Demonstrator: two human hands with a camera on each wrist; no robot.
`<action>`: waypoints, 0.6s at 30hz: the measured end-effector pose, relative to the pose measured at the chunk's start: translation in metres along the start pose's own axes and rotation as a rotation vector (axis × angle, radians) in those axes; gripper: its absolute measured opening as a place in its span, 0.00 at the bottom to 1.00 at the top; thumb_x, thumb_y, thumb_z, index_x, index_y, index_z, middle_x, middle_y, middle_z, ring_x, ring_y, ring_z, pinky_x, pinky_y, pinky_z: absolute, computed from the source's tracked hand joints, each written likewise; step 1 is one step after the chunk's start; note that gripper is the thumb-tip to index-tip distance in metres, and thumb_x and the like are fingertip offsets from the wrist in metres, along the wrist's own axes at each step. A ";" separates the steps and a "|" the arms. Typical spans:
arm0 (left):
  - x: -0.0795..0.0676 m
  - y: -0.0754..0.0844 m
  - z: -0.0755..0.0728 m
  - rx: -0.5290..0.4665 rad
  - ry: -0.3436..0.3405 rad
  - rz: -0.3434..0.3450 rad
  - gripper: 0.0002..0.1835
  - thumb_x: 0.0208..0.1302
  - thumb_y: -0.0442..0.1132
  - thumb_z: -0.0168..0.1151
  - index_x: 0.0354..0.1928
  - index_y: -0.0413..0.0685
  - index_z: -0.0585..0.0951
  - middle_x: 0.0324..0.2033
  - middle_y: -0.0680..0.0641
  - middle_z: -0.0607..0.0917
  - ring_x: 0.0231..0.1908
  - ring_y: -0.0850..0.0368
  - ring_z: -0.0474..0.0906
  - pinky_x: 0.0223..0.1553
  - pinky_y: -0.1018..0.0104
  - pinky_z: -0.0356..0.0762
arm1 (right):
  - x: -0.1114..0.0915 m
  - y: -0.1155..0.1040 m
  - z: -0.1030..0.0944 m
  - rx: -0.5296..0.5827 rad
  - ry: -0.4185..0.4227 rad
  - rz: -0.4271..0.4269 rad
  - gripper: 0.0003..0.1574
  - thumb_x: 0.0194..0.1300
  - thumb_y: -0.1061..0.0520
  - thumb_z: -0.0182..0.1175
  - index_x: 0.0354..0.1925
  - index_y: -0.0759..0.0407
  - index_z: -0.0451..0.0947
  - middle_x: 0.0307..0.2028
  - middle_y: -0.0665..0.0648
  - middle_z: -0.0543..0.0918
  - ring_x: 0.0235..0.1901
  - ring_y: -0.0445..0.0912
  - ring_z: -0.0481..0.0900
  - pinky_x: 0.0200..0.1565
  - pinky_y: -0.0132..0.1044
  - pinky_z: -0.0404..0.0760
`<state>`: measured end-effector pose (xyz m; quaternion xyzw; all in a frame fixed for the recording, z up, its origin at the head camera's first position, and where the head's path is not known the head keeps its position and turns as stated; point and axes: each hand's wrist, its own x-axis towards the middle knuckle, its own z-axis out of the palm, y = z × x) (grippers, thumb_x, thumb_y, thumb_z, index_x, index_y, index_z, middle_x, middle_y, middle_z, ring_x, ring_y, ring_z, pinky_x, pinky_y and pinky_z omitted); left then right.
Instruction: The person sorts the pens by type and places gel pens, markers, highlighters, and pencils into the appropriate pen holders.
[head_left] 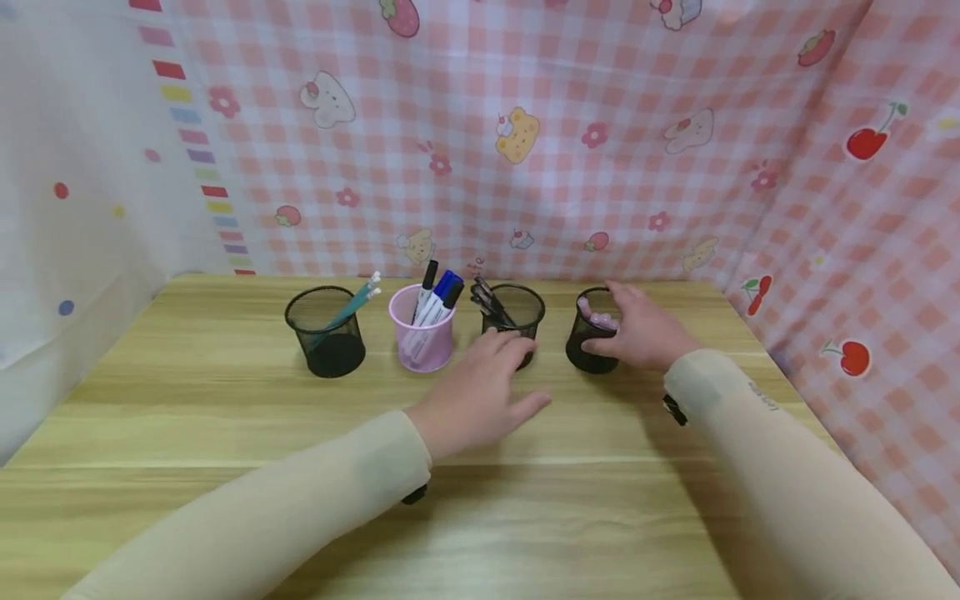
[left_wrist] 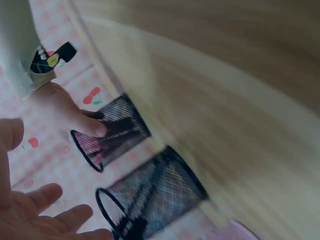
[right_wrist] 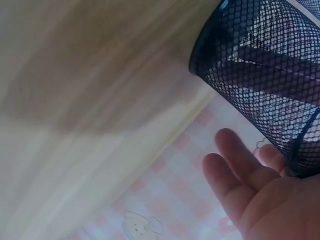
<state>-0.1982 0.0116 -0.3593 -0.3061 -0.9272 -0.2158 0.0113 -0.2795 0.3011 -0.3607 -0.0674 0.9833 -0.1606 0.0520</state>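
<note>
My right hand [head_left: 648, 329] is at the rightmost black mesh pen holder [head_left: 588, 354], thumb across its near side and fingers behind it. Pink beaded tops [head_left: 602, 320] show inside that holder. In the right wrist view the right hand [right_wrist: 280, 210] has two fingers extended past the mesh wall [right_wrist: 270, 65], another behind its rim. My left hand [head_left: 480, 392] hovers palm down before a second black mesh holder [head_left: 525, 304] with black pens [head_left: 491, 302] in it, partly covering it. The left fingers [left_wrist: 75, 217] are spread and hold nothing in the left wrist view.
Left of these stand a pink holder [head_left: 423, 346] with white-barrelled markers [head_left: 435, 308] and a black mesh holder [head_left: 335, 354] with teal pens [head_left: 352, 308]. All are lined up near the back of the wooden table [head_left: 525, 517]. Checked cloth [head_left: 450, 208] hangs behind.
</note>
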 end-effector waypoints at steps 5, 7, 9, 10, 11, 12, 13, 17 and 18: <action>-0.023 -0.017 -0.009 0.075 -0.080 -0.062 0.43 0.71 0.69 0.59 0.79 0.55 0.66 0.80 0.39 0.63 0.81 0.33 0.54 0.82 0.41 0.52 | -0.001 0.000 -0.008 -0.075 -0.046 -0.005 0.78 0.63 0.26 0.68 0.85 0.63 0.34 0.84 0.70 0.44 0.81 0.69 0.51 0.76 0.68 0.60; -0.030 -0.023 -0.012 0.101 -0.089 -0.067 0.43 0.71 0.69 0.60 0.79 0.54 0.66 0.80 0.38 0.62 0.81 0.33 0.54 0.81 0.39 0.51 | -0.002 0.001 -0.011 -0.089 -0.061 -0.006 0.80 0.63 0.25 0.67 0.85 0.63 0.32 0.84 0.71 0.42 0.81 0.69 0.49 0.75 0.69 0.60; -0.036 -0.028 -0.015 0.119 -0.090 -0.065 0.44 0.71 0.68 0.61 0.79 0.52 0.66 0.80 0.37 0.62 0.81 0.34 0.54 0.81 0.37 0.51 | -0.002 0.003 -0.012 -0.095 -0.067 -0.008 0.81 0.63 0.24 0.67 0.84 0.63 0.30 0.84 0.71 0.41 0.81 0.70 0.47 0.75 0.69 0.59; -0.039 -0.031 -0.016 0.128 -0.092 -0.066 0.44 0.71 0.68 0.61 0.79 0.51 0.65 0.80 0.36 0.62 0.81 0.34 0.53 0.81 0.36 0.51 | -0.003 0.005 -0.013 -0.092 -0.067 -0.009 0.82 0.62 0.24 0.67 0.84 0.63 0.30 0.84 0.71 0.41 0.82 0.70 0.46 0.76 0.69 0.58; -0.042 -0.033 -0.018 0.133 -0.096 -0.072 0.45 0.71 0.68 0.61 0.80 0.50 0.65 0.81 0.36 0.61 0.82 0.34 0.52 0.80 0.34 0.50 | -0.003 0.007 -0.013 -0.086 -0.066 -0.012 0.83 0.62 0.24 0.68 0.84 0.63 0.28 0.84 0.71 0.40 0.82 0.70 0.45 0.76 0.69 0.58; -0.045 -0.036 -0.019 0.135 -0.100 -0.080 0.46 0.71 0.68 0.61 0.80 0.50 0.64 0.81 0.35 0.59 0.82 0.34 0.51 0.80 0.33 0.51 | -0.003 0.008 -0.014 -0.072 -0.063 -0.015 0.84 0.61 0.24 0.69 0.84 0.62 0.27 0.84 0.71 0.39 0.82 0.69 0.44 0.76 0.69 0.57; -0.047 -0.038 -0.020 0.141 -0.103 -0.086 0.47 0.70 0.69 0.61 0.81 0.49 0.63 0.81 0.35 0.58 0.82 0.33 0.50 0.79 0.32 0.50 | -0.004 0.010 -0.014 -0.058 -0.056 -0.021 0.85 0.60 0.24 0.70 0.84 0.62 0.26 0.84 0.70 0.38 0.82 0.69 0.43 0.77 0.69 0.56; -0.056 -0.047 -0.025 0.159 -0.124 -0.134 0.51 0.69 0.71 0.60 0.83 0.50 0.58 0.83 0.34 0.52 0.82 0.28 0.44 0.78 0.29 0.48 | -0.010 0.010 -0.020 -0.018 -0.023 -0.048 0.91 0.55 0.23 0.73 0.84 0.58 0.23 0.84 0.69 0.33 0.82 0.71 0.40 0.77 0.70 0.52; -0.058 -0.049 -0.026 0.165 -0.126 -0.143 0.52 0.69 0.71 0.61 0.84 0.50 0.57 0.83 0.34 0.51 0.81 0.26 0.44 0.78 0.28 0.47 | -0.013 0.008 -0.023 -0.024 -0.013 -0.056 0.92 0.53 0.21 0.73 0.84 0.58 0.23 0.84 0.69 0.32 0.82 0.71 0.39 0.78 0.71 0.50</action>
